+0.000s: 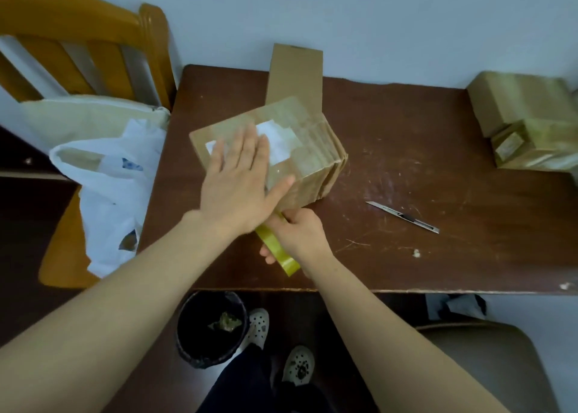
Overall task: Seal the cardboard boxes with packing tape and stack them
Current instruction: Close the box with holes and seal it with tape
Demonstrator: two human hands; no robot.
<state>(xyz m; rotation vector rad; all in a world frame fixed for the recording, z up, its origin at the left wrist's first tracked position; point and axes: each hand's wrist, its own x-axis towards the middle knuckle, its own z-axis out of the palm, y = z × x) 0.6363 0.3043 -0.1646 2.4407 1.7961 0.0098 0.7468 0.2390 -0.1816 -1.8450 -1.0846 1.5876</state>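
The left hand [240, 178] lies open and flat, palm down, fingers spread across the top of the cardboard box [281, 150]. The right hand [297, 237] is closed around a roll of yellow packing tape [278, 250], held at the near lower edge of the box, just above the table [406, 162]. The box stands near the middle-left of the table, with a white label [275, 140] partly under the left fingers. One flap [295, 71] stands upright at the far side.

Risks from this position:
- The tape strip may wrinkle or run off line if the roll is pulled at an angle to the box face.
- The box may slide or rotate on the table if the left palm eases its pressure while the roll is drawn.
- The strip appears to run under the left palm; motion blur makes this uncertain. If so, fingers may stick to it.
- The utility knife [403, 217] lies with its blade extended, to the right of the box, near the right forearm's path.

Taped boxes [525, 115] are piled at the far right edge of the table. Both forearms reach forward, the left crossing slightly above the right wrist.
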